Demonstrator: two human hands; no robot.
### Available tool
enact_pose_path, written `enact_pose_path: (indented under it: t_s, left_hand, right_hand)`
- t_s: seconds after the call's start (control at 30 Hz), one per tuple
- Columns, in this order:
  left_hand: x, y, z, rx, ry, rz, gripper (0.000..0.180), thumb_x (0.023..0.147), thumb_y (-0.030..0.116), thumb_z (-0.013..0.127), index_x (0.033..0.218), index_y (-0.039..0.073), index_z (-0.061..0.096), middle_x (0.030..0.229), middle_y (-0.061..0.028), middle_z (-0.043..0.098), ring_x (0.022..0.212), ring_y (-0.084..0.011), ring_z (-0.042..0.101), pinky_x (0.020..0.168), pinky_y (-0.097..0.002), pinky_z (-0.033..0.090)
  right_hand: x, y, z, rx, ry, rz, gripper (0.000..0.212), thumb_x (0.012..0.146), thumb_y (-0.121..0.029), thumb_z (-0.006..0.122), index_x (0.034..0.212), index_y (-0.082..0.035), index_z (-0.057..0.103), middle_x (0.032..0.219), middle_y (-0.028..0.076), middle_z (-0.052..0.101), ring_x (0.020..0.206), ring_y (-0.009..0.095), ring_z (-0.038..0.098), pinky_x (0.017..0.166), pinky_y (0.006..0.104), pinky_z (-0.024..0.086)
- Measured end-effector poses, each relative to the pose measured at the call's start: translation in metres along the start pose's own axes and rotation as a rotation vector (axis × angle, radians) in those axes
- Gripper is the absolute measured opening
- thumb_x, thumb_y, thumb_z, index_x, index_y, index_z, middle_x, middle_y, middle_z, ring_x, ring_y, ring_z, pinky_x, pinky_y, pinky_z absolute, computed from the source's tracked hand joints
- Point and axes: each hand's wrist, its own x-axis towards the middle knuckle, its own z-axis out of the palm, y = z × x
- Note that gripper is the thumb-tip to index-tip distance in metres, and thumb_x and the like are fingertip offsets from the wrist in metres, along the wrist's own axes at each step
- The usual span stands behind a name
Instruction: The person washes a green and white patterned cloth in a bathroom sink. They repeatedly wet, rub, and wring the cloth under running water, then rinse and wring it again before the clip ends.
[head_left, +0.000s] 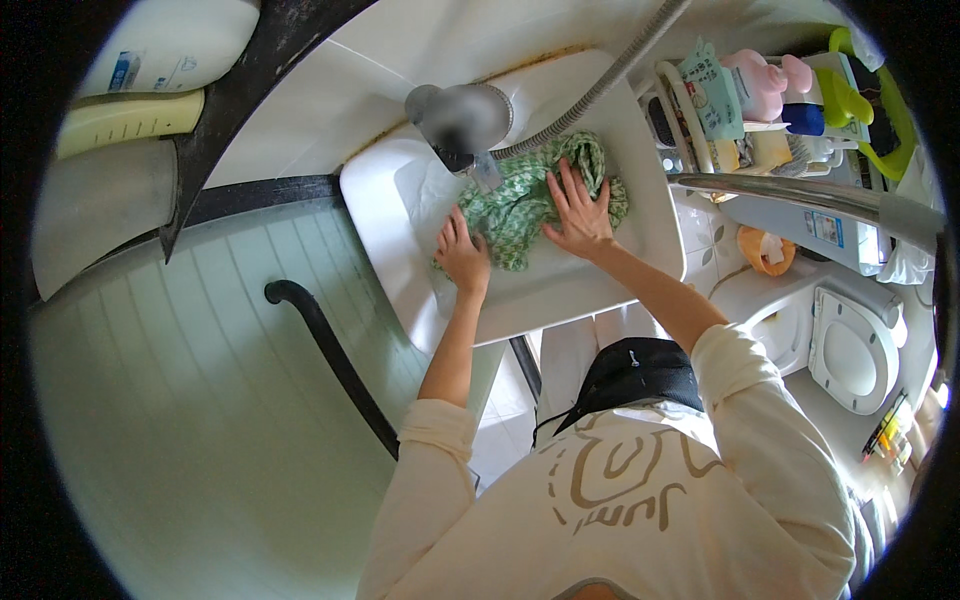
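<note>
While both hands press down in the white sink (390, 200), a green-and-white checked cloth (525, 205) lies bunched in the basin, just below the grey tap (462, 122); the left hand (462, 255) sits on the cloth's lower left edge, fingers bent and closed over the fabric; the right hand (578, 215) lies flat on top of the cloth with fingers spread wide; the two hands are apart, cloth between them. A ribbed metal hose (600, 85) runs from the tap area up to the right; a chrome bar (780, 192) crosses right of the sink. Packages on the crowded shelf upper right: a pale blue-green pouch with a dark printed label (708, 92), standing upright nearest the sink; a pink rounded bottle (760, 82) beside it; a small blue cap or lid (803, 118), hard to tell which at this size; a lime-green plastic holder (860, 100) at the far edge; a light blue box with a small rectangular label (825, 228) under the bar; an orange rounded object (765, 250) below it. Upper left: a white bottle with a blue label patch (165, 45); a pale yellow bottle (130, 120) lying under it. A white toilet (850, 350) stands at right; a black curved pipe (330, 350) runs down the pale green panelled surface (200, 420) at left.
</note>
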Motion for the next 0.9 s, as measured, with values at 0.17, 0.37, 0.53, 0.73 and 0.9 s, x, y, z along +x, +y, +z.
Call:
enact_pose_path:
  t_s: [0.17, 0.37, 0.53, 0.73, 0.9]
  left_hand:
    - [0.01, -0.008, -0.008, 0.247, 0.039, 0.116, 0.066, 0.076, 0.023, 0.058, 0.135, 0.017, 0.031, 0.137, -0.0094, 0.034, 0.127, -0.0262, 0.03, 0.094, -0.0464, 0.029]
    - [0.045, -0.025, -0.006, 0.185, -0.003, 0.257, 0.068, 0.073, 0.023, 0.062, 0.134, 0.012, 0.032, 0.14, -0.0114, 0.029, 0.129, -0.0266, 0.028, 0.095, -0.0441, 0.03]
    - [0.054, -0.016, 0.005, 0.24, 0.06, 0.134, 0.068, 0.074, 0.02, 0.062, 0.133, 0.007, 0.031, 0.137, -0.0129, 0.032, 0.127, -0.0263, 0.03, 0.096, -0.0414, 0.028]
    - [0.038, -0.013, 0.005, 0.148, 0.199, 0.089, 0.07, 0.073, 0.02, 0.063, 0.135, 0.014, 0.03, 0.131, -0.0116, 0.036, 0.123, -0.0289, 0.033, 0.093, -0.043, 0.03]
    - [0.007, -0.015, -0.008, 0.177, 0.069, 0.191, 0.075, 0.072, 0.018, 0.063, 0.138, 0.019, 0.026, 0.136, -0.015, 0.03, 0.124, -0.031, 0.031, 0.096, -0.0519, 0.026]
  right_hand:
    - [0.01, 0.012, 0.012, -0.067, -0.023, -0.143, 0.088, 0.075, -0.056, 0.053, 0.14, -0.01, 0.014, 0.146, 0.013, 0.009, 0.129, 0.026, 0.022, 0.093, 0.0629, 0.024]
    - [0.034, 0.017, 0.027, -0.017, 0.088, -0.157, 0.07, 0.072, -0.051, 0.058, 0.127, -0.014, 0.035, 0.134, 0.009, 0.032, 0.121, 0.024, 0.033, 0.089, 0.059, 0.029]
    - [0.059, 0.024, 0.025, 0.071, 0.122, -0.183, 0.064, 0.067, -0.047, 0.063, 0.118, -0.016, 0.041, 0.126, 0.007, 0.038, 0.116, 0.024, 0.037, 0.085, 0.0574, 0.032]
    - [0.045, 0.025, 0.012, 0.159, 0.094, -0.123, 0.058, 0.073, -0.04, 0.063, 0.12, -0.015, 0.04, 0.13, 0.005, 0.035, 0.119, 0.022, 0.034, 0.088, 0.0561, 0.031]
    - [0.01, 0.018, 0.008, 0.074, 0.066, -0.056, 0.066, 0.08, -0.038, 0.056, 0.135, -0.015, 0.029, 0.143, 0.003, 0.021, 0.128, 0.022, 0.026, 0.093, 0.0558, 0.029]
